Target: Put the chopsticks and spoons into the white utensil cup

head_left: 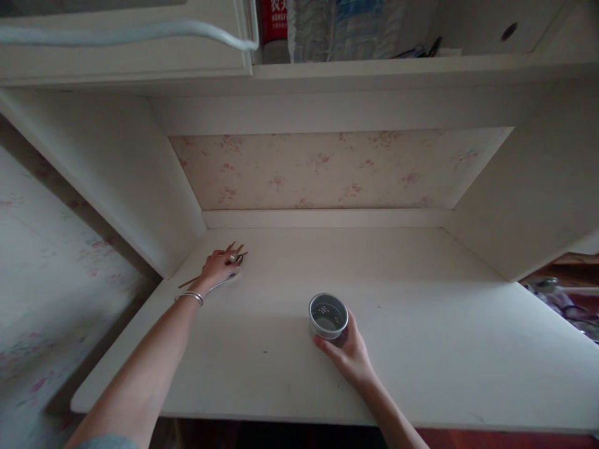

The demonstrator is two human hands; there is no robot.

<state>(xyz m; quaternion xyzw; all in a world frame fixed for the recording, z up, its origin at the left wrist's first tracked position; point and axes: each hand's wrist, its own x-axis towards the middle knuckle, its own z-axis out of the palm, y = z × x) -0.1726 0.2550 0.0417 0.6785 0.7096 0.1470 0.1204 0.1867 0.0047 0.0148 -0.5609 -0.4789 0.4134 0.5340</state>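
Note:
My left hand (pixel 219 265) is at the left of the white desk top, its fingers closed around several thin brown chopsticks (pixel 188 283). Their ends stick out past the fingers and behind the wrist. By the same hand is a spoon-like piece with a pale handle (pixel 223 282); whether it is gripped or lies on the surface I cannot tell. My right hand (pixel 349 355) grasps the near right side of a round metal cutlery holder (pixel 328 337), thumb in front. The holder is upright, with small holes in its bottom and nothing visible inside.
The white desk top (pixel 421 349) has side panels and a flowered back wall (pixel 322 168). A shelf (pixel 374 70) overhangs it, holding a red package (pixel 274 22) and clear-wrapped goods (pixel 346 31). A cabinet door with a pale handle (pixel 140 32) is upper left. Blurred items (pixel 556 299) lie beyond the right edge.

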